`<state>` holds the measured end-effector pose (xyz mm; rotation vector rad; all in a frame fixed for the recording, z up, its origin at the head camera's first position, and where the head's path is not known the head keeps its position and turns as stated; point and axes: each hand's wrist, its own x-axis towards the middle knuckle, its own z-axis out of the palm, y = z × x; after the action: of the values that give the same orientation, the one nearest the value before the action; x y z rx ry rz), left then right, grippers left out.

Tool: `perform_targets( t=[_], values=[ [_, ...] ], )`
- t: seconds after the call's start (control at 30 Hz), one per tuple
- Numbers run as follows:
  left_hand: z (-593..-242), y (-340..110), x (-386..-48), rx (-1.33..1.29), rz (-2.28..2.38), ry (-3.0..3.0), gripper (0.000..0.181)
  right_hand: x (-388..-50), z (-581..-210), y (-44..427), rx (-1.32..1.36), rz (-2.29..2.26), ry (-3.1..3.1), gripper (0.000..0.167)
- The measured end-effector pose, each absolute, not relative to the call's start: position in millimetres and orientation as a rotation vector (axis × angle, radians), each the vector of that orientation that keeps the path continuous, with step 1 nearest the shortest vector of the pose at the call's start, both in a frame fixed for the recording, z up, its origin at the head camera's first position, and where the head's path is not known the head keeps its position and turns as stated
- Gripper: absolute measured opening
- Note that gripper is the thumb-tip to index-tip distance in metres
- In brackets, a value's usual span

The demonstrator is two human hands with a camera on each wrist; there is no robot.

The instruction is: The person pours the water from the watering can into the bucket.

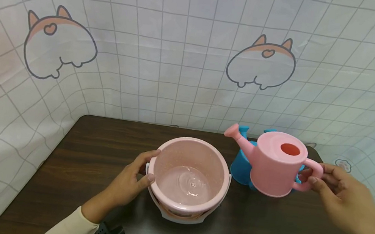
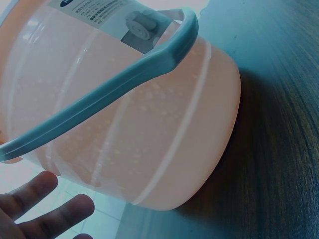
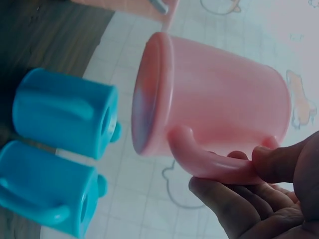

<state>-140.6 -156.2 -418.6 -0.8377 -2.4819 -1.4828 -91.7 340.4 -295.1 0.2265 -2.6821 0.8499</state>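
A pale pink bucket (image 1: 187,208) with a white handle stands on the table, with rippling water (image 1: 190,186) inside. My left hand (image 1: 128,181) touches its left rim with thumb and forefinger; in the left wrist view other fingers (image 2: 65,216) extend loosely beside the bucket wall (image 2: 164,134). My right hand (image 1: 347,198) grips a pink watering can (image 1: 272,171) by its handle, raised right of the bucket. The can is nearly upright, its spout pointing left toward the bucket. Two blue watering cans (image 3: 65,112) appear in the right wrist view, partly hidden behind the pink one in the head view.
The dark wooden table (image 1: 102,142) meets a white grid-patterned curtain (image 1: 164,72) along its back. Dark wrist straps (image 1: 108,233) show near both forearms at the bottom of the head view.
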Motion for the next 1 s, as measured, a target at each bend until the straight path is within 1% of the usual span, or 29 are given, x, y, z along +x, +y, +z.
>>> perform_targets(
  t=[0.17, 0.3, 0.43, 0.47, 0.57, 0.73, 0.83, 0.87, 0.93, 1.0],
  values=[
    [-419, -156, -141, -0.834, -1.488, -2.484, 0.058, -91, -298, 354, 0.148, 0.911, -2.611, 0.024],
    [-418, -156, -141, -0.834, -1.488, -2.482, 0.058, -92, -300, 363, 0.053, 0.917, -2.574, 0.034],
    [-418, -156, -141, -0.829, -1.484, -2.488, 0.058, -95, -303, 369, 0.07, 1.056, -2.484, 0.022],
    [-418, -156, -140, -0.827, -1.482, -2.49, 0.058, -96, -305, 371, 0.081, 1.098, -2.448, 0.023],
    [-418, -157, -140, -0.821, -1.478, -2.497, 0.059, -100, -308, 374, 0.136, 1.22, -2.324, 0.034],
    [-418, -157, -140, -0.82, -1.47, -2.501, 0.059, -105, -311, 382, 0.243, 1.435, -2.15, 0.036],
    [-418, -156, -140, -0.82, -1.466, -2.504, 0.059, -107, -314, 386, 0.161, 1.422, -2.136, 0.037],
    [-417, -156, -140, -0.82, -1.466, -2.504, 0.059, -107, -315, 387, 0.127, 1.459, -2.114, 0.036],
    [-417, -156, -140, -0.822, -1.463, -2.502, 0.059, -108, -316, 389, 0.007, 1.396, -2.143, 0.035],
    [-417, -157, -140, -0.826, -1.459, -2.502, 0.059, -110, -317, 392, -0.032, 1.444, -2.113, 0.032]
  ],
)
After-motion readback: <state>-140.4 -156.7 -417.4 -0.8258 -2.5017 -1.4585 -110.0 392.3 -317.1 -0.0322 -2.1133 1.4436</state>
